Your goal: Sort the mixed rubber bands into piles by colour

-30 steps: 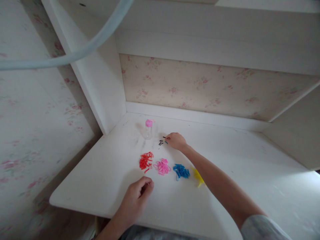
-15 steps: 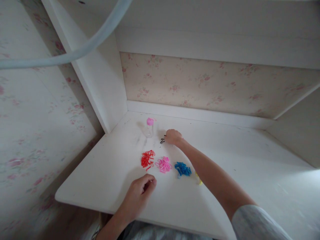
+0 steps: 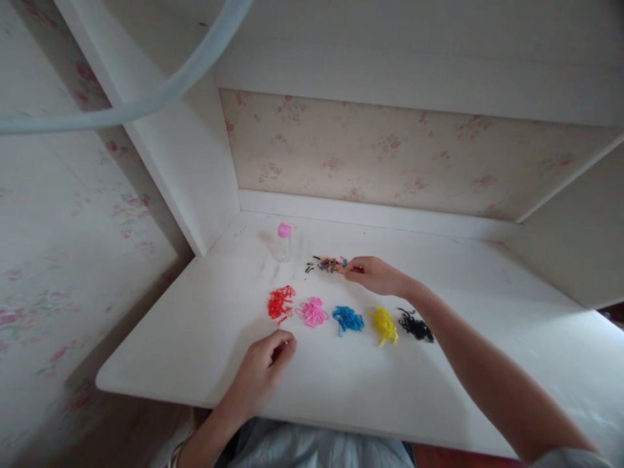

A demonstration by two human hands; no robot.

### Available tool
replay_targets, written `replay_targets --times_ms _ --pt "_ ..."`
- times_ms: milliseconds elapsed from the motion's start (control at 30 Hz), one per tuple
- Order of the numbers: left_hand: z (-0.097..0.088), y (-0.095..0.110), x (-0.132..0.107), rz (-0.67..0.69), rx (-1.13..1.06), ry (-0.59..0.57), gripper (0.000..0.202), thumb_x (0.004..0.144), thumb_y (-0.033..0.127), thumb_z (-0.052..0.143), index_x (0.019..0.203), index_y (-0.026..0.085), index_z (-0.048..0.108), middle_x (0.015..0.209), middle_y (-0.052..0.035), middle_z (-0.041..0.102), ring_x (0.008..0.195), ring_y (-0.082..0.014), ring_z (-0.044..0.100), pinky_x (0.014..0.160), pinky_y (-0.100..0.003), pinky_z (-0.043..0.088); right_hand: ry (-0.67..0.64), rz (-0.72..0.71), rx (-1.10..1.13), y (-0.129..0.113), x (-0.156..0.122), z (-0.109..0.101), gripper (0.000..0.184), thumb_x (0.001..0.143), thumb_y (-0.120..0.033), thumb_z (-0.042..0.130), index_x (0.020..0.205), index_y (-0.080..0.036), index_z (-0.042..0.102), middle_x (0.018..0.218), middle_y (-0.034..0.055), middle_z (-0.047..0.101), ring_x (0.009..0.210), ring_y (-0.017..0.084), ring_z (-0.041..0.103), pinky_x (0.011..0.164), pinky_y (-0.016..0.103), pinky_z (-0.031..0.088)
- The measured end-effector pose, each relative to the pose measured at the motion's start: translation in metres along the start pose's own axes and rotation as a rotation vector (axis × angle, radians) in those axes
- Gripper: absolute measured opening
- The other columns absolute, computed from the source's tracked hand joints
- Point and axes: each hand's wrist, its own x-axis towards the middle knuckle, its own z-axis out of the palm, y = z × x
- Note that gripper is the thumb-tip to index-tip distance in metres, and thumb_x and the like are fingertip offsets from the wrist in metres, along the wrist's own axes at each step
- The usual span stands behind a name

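Note:
My right hand (image 3: 368, 274) is pinched closed at the right end of a mixed-colour pile of small rubber bands (image 3: 331, 264). A speck of yellow shows at its fingertips, too small to name. A few black bands (image 3: 309, 267) lie just left of that pile. My left hand (image 3: 267, 363) rests curled near the front of the table, thumb against fingers; what it holds, if anything, is hidden. Between the hands runs a row of sorted band piles: red (image 3: 280, 303), pink (image 3: 312, 312), blue (image 3: 348, 319), yellow (image 3: 384, 325) and black (image 3: 415, 326), the last partly behind my right forearm.
A clear bottle with a pink cap (image 3: 285, 231) stands upright behind the red pile. The white table (image 3: 185, 338) meets a side panel (image 3: 195, 162) at left and a low back ledge (image 3: 341, 207). A pale curved tube (image 3: 160, 97) crosses the upper left.
My right hand has moved right, uncovering the mixed pile, and its forearm no longer covers the yellow and black piles. My left hand stays curled in about the same place.

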Motion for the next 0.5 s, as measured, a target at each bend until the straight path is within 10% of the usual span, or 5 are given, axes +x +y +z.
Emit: replay_targets --times_ms 233,500 --pt "0.004 0.003 0.000 0.019 0.071 -0.019 0.029 0.088 0.042 0.041 0.079 0.019 0.056 0.063 0.0028 0.050 0.059 -0.0121 0.046 0.055 -0.021 0.034 -0.110 0.070 0.056 0.049 -0.073 0.001 0.025 0.078 -0.033 0.047 0.079 -0.019 0.067 0.075 0.0029 0.067 0.064 0.013 0.057 0.056 0.021 0.041" --pt "0.009 0.003 0.004 -0.009 0.103 0.005 0.030 0.087 0.043 0.041 0.078 0.020 0.057 0.064 0.0022 0.052 0.060 -0.0126 0.048 0.057 -0.021 0.037 -0.033 0.087 0.067 0.062 -0.086 0.014 0.024 0.077 -0.028 0.046 0.072 -0.023 0.069 0.073 0.0020 0.068 0.065 0.014 0.058 0.061 0.023 0.043"
